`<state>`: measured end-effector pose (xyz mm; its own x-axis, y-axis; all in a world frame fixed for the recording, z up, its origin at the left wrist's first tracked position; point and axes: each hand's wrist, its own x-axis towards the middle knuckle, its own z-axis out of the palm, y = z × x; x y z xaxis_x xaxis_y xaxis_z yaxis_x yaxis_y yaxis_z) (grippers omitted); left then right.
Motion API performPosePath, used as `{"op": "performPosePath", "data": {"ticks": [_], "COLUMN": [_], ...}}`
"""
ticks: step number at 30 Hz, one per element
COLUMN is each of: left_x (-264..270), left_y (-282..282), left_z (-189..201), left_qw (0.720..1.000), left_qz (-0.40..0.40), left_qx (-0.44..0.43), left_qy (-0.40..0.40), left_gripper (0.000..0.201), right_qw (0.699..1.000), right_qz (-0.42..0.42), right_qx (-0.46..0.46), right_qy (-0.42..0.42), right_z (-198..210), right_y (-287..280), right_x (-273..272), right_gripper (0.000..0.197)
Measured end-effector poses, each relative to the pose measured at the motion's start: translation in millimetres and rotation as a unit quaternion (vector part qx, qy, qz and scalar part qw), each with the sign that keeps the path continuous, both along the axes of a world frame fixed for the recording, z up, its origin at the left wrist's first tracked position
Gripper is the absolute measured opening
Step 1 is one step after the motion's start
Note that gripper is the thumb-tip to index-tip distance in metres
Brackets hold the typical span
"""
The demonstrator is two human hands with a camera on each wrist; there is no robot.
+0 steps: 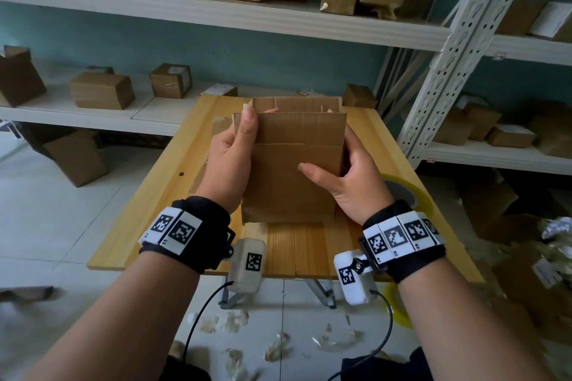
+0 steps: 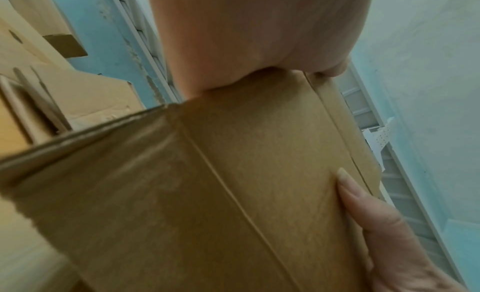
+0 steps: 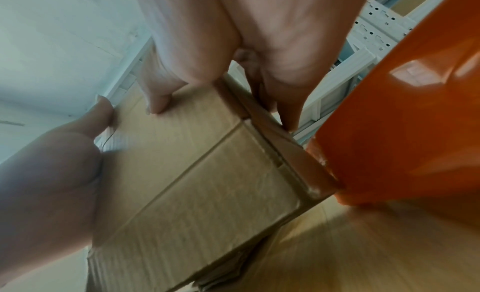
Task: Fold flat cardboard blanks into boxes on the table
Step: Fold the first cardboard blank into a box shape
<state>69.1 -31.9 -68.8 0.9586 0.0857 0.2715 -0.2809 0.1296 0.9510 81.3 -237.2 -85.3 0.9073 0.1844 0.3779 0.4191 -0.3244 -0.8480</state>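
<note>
My left hand (image 1: 230, 161) grips cardboard box (image 1: 294, 170) at left edge, thumb on front flap; right hand (image 1: 346, 182) clasps right side, thumb on front panel. Box held over wooden table (image 1: 148, 195), top open. Head view alone shows tape roll (image 1: 408, 192); right wrist view shows corrugated ribbing, crease line.

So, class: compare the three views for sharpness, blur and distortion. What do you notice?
Head view: sharp on the cardboard box, shelves bowed by the wide lens. Left wrist view: box edge smeared, left hand soft. Right wrist view: right hand and orange tape roll blurred.
</note>
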Motion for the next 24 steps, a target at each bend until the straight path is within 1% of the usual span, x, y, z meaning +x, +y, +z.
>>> {"op": "performPosePath", "data": {"ticks": [6, 8, 11, 14, 16, 19, 24], "left_x": [-0.6, 0.4, 4.8, 9.8, 9.3, 9.4, 8.3], "left_y": [-2.2, -2.5, -3.3, -4.5, -6.3, -9.2, -10.3], "left_z": [0.0, 0.7, -2.7, -8.5, -10.3, -12.4, -13.4], "left_qw": [1.0, 1.0, 1.0, 1.0, 0.999, 0.999, 0.999], "left_qz": [-0.013, -0.019, -0.01, 0.0, -0.001, 0.009, 0.009], "left_qx": [0.002, 0.003, 0.008, 0.027, 0.031, 0.031, 0.03], "left_qy": [0.007, 0.017, 0.021, 0.002, -0.012, -0.027, -0.025], "left_gripper": [0.066, 0.067, 0.059, 0.065, 0.065, 0.059, 0.057], "right_qw": [1.0, 1.0, 1.0, 0.999, 0.999, 0.998, 0.998], "right_qz": [-0.009, -0.009, -0.01, -0.017, -0.02, -0.03, -0.034], "right_qx": [-0.001, 0.002, 0.01, 0.005, 0.006, -0.001, -0.009], "right_qy": [0.017, 0.019, 0.027, 0.032, 0.041, 0.047, 0.047], "right_z": [0.6, 1.9, 2.0, 2.5, 2.6, 3.5, 2.8], "right_y": [-1.1, -1.9, -3.0, -3.5, -4.0, -5.8, -4.2], "right_x": [-1.2, -1.6, -1.5, -3.0, -4.1, -4.9, -5.8], "right_gripper": [0.081, 0.073, 0.063, 0.058, 0.054, 0.057, 0.073]}}
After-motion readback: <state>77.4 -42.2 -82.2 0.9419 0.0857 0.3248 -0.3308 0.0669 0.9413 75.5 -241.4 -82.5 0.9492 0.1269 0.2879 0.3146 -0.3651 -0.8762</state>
